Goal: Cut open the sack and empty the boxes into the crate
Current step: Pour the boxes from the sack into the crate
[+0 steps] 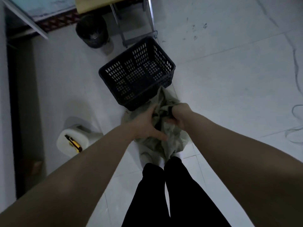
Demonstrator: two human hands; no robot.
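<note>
A grey-green sack (172, 138) stands crumpled on the white floor, just in front of my legs. My left hand (146, 123) presses against its left side with fingers spread over the fabric. My right hand (177, 114) is clenched around a bunch of the sack's top. Directly beyond the sack sits a dark perforated plastic crate (168, 63), tilted, with nothing visible inside. A yellow and black utility knife (73, 143) lies on a white roll to the left. No boxes show; the sack's contents are hidden.
A white roll (72, 141) stands on the floor at the left. A black waste bin (91, 30) and metal table legs (149, 18) are behind the crate. A dark doorway or wall edge runs down the left. Cables (295, 131) lie at the right.
</note>
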